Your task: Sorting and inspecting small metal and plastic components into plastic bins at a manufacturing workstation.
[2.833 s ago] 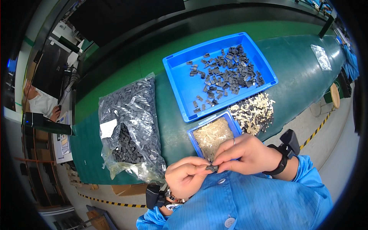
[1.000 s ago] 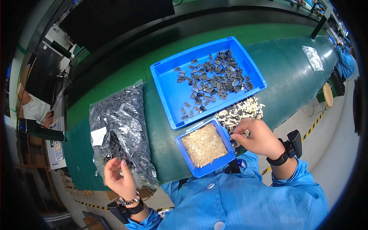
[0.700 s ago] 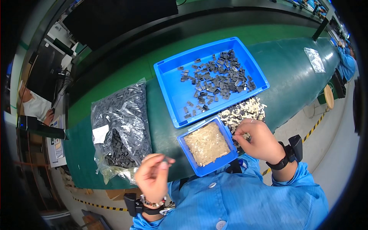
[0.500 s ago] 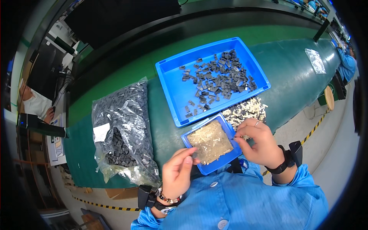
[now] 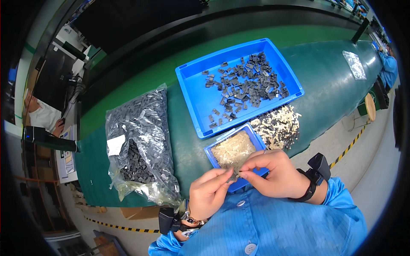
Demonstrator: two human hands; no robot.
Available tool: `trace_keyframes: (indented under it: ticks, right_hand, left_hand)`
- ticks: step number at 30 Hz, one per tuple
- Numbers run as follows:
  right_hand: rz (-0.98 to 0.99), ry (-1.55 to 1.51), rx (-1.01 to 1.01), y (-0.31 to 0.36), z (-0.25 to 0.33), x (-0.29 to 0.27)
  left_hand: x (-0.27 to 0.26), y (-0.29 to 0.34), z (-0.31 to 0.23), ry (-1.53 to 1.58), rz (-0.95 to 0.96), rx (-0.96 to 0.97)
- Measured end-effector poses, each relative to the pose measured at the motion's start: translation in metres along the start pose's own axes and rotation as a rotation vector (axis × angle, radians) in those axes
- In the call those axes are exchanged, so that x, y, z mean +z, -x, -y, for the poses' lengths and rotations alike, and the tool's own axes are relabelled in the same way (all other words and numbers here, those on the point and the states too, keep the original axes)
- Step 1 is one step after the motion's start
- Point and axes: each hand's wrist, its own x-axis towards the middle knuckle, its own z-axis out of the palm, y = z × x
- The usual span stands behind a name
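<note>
over small blue bin (image 5: 257,138) | tiny dark part (image 5: 234,175) | left hand (image 5: 208,192), right hand (image 5: 273,173) grip it

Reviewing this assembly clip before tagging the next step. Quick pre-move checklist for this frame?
1. Both hands meet at one spot: ok. Left hand and right hand have fingertips together above the near edge of the small blue tray.
2. Part in the grip: ok, a small dark piece is pinched between the fingertips; its exact shape cannot be told.
3. A pale piece also in hand: cannot tell, fingers hide it.
4. Pale stock within reach: ok. Small tray is full and a loose pale pile lies beside it.
5. Dark stock: ok. Clear bag holds plenty.
6. Large blue tray has room: ok.
</note>
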Motion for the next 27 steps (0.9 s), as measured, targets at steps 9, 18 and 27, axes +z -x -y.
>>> trace_keyframes:
  ticks: [9, 18, 27]
  right_hand:
    - [0.000, 0.110, -0.082, -0.002, 0.002, 0.004]
    - [0.001, 0.130, -0.061, -0.002, 0.002, 0.005]
    - [0.009, 0.137, -0.061, -0.002, 0.003, 0.004]
  left_hand:
    - [-0.002, 0.007, 0.014, 0.037, -0.019, 0.003]
    - [-0.002, 0.005, 0.012, 0.067, -0.015, 0.006]
    - [-0.004, 0.002, 0.009, 0.043, 0.013, 0.048]
